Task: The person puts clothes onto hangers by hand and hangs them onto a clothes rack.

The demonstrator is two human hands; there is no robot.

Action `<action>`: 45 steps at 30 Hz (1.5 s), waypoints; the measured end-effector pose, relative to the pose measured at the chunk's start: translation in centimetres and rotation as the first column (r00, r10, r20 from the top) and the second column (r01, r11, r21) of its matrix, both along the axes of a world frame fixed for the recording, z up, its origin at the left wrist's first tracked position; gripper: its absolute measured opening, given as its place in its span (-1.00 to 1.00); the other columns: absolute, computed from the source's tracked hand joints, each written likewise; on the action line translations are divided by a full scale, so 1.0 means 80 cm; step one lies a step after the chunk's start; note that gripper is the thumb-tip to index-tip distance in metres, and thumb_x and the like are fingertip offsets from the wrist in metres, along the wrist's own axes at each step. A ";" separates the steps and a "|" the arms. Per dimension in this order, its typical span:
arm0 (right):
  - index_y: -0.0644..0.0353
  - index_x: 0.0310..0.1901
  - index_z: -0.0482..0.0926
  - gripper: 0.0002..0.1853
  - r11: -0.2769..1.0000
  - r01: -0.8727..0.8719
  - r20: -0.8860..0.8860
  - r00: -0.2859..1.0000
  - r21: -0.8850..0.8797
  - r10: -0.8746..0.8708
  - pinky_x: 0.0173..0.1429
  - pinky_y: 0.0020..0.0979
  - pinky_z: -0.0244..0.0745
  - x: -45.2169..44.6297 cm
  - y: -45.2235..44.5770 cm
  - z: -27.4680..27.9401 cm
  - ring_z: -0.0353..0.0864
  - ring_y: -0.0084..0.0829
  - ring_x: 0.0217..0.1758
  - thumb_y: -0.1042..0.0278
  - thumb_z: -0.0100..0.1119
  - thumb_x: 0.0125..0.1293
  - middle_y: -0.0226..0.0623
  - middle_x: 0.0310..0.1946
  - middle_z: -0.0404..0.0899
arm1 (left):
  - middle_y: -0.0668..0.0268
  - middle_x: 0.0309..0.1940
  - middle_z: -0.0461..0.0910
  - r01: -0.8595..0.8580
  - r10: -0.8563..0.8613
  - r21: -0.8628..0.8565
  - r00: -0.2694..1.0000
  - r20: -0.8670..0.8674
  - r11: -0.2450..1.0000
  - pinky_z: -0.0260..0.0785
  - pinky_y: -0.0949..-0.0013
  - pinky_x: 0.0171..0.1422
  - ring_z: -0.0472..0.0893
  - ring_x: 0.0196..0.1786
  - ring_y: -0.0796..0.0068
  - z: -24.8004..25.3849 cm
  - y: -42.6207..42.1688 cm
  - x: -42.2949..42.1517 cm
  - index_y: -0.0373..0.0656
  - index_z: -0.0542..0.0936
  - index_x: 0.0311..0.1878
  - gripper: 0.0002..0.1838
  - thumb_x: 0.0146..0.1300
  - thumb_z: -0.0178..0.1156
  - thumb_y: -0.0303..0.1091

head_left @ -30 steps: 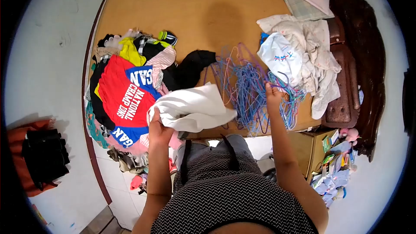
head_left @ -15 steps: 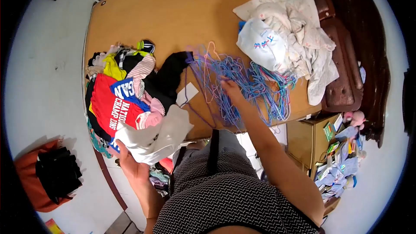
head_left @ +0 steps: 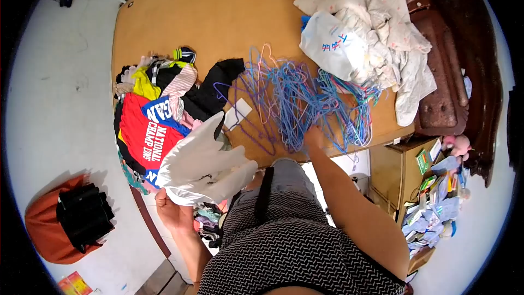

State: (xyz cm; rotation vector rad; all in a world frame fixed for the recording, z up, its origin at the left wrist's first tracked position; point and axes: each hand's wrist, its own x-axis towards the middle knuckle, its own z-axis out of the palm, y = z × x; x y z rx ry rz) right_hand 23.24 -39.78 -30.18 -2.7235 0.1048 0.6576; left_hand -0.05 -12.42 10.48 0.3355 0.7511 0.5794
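My left hand [head_left: 176, 211] is closed on the edge of a white garment [head_left: 204, 158], which fans out above it at the table's front edge. Behind the garment lies a heap of clothes, with a red and blue printed shirt [head_left: 143, 130] on top and black clothing [head_left: 213, 90] on its right side. My right hand [head_left: 313, 139] is at the near side of a tangled pile of blue and purple hangers [head_left: 297, 95]; its fingers are blurred, so I cannot tell whether they grip one. A purple hanger [head_left: 252, 135] lies partly apart, over a white card [head_left: 238, 113].
A pile of pale cloths [head_left: 376, 38] lies on the right of the brown table [head_left: 218, 16]. Beyond it is dark carved furniture [head_left: 445, 76]. A small cabinet [head_left: 385, 172] with cluttered items stands at the lower right. A rust-coloured bag [head_left: 49, 224] hangs at left.
My right hand has drawn back toward me from the middle of the hanger pile to its near edge. The white garment has been lifted and spread wider in my left hand.
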 end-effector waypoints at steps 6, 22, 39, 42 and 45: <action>0.18 -0.17 0.52 -0.80 0.951 -0.221 0.456 0.884 0.218 0.101 -0.03 -0.17 0.45 0.002 -0.006 0.104 0.51 -0.08 -0.06 0.53 -0.02 0.17 -0.14 -0.14 0.52 | 0.01 0.10 0.48 0.102 -0.100 -0.106 0.995 0.028 0.989 0.18 0.04 0.36 0.44 0.18 0.09 -0.025 0.004 0.024 -0.41 0.41 0.10 -0.53 0.09 -0.08 -0.42; 0.01 0.07 0.52 -0.67 0.836 -0.453 0.326 0.877 0.310 0.353 -0.16 -0.14 0.50 0.052 0.060 0.255 0.61 -0.05 -0.24 0.23 0.02 0.29 -0.10 -0.21 0.62 | 0.08 0.06 0.52 0.114 -0.107 -0.053 0.988 0.112 0.992 0.24 -0.02 0.28 0.49 0.11 0.07 -0.045 0.038 0.027 -0.30 0.46 0.09 -0.49 0.02 0.01 -0.31; 0.20 0.12 0.46 -0.66 0.383 0.086 -0.310 0.759 0.920 0.573 -0.58 -0.65 -0.03 0.011 0.117 0.380 0.09 -0.78 -0.64 0.38 0.04 0.31 -0.62 -0.63 0.18 | 0.14 -0.16 0.60 0.098 -0.096 0.006 0.984 -0.151 0.995 0.40 0.05 0.09 0.58 -0.09 0.15 -0.090 0.097 0.031 -0.24 0.51 -0.07 -0.65 0.21 -0.09 -0.23; 0.10 0.18 0.47 -0.59 0.444 -0.371 0.041 0.803 0.816 0.595 -0.17 -0.57 0.36 -0.006 0.121 0.423 0.45 -0.69 -0.25 0.25 0.13 0.30 -0.42 -0.31 0.60 | 0.24 -0.39 0.60 0.012 0.039 0.179 0.960 -0.277 0.984 0.46 0.25 -0.13 0.60 -0.31 0.30 -0.108 0.111 0.052 -0.16 0.51 -0.30 -0.88 0.16 -0.01 -0.40; 0.06 0.16 0.49 -0.61 0.379 -0.425 0.113 0.775 0.822 0.622 -0.03 -0.54 0.38 -0.027 0.125 0.464 0.47 -0.67 -0.17 0.23 0.12 0.31 -0.33 -0.23 0.62 | 0.47 -0.59 0.46 -0.004 0.209 0.510 0.916 -0.344 0.860 0.22 0.54 -0.46 0.39 -0.55 0.66 -0.101 0.111 0.075 -0.04 0.39 -0.54 -0.79 0.10 0.12 -0.58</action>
